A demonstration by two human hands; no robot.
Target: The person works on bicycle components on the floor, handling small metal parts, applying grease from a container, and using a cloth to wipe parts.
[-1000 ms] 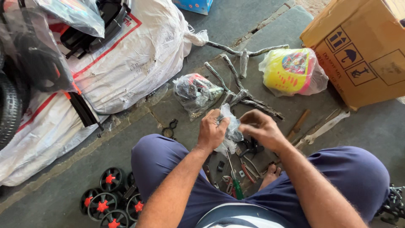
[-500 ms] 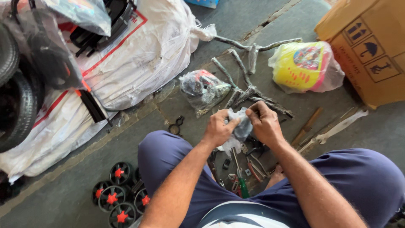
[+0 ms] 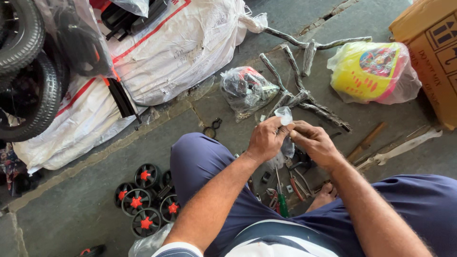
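Observation:
I sit on the ground with both hands raised in front of my lap. My left hand (image 3: 264, 140) and my right hand (image 3: 314, 143) pinch a small clear plastic bag (image 3: 284, 115) between their fingertips; the bag hangs down between them. Under my hands, on the ground between my legs, lie hand tools: a green-handled screwdriver (image 3: 283, 203) and red-handled pliers (image 3: 296, 186).
Plastic-wrapped metal frame tubes (image 3: 297, 97) lie ahead. A clear bag of dark parts (image 3: 245, 88) sits left of them, a yellow toy part in plastic (image 3: 370, 71) to the right, beside a cardboard box (image 3: 433, 52). Small black-and-red wheels (image 3: 145, 197), a white sack (image 3: 166, 52), large tyres (image 3: 24, 71) at left.
The view has shifted, so everything sits lower and to the right. My hands have lifted the small plastic bag higher and brought their fingertips together at its top.

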